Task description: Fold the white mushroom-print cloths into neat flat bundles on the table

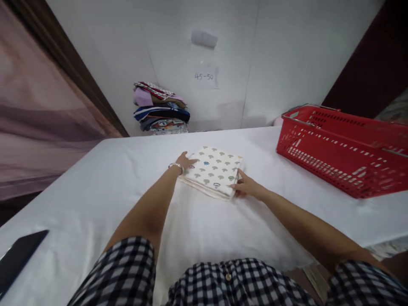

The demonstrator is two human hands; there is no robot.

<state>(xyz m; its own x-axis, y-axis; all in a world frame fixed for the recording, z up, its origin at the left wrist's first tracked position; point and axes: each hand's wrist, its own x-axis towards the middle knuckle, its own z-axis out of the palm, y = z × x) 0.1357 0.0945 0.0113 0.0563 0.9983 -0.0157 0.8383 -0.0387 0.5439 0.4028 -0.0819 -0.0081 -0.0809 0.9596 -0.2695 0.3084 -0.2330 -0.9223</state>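
A folded white cloth (212, 169) with a print of small mushrooms, mostly grey-green and a few coloured, lies flat on the white-covered table in the middle of the view. At its left edge is my left hand (184, 162), a bracelet on the wrist. Its fingers are spread, one resting on the cloth's top and another pointing away from me; the rest are hidden. My right hand (247, 186) holds the near right corner, with a digit on top and other fingers against the side. Several folded layers show along the near edge.
A red plastic basket (325, 151) with metal handles stands at the right. Behind the table's far edge is a stack of folded fabrics (162, 108). A dark flat object (24, 255) lies at the near left. A paper marked 45-50 (205, 77) hangs on the wall.
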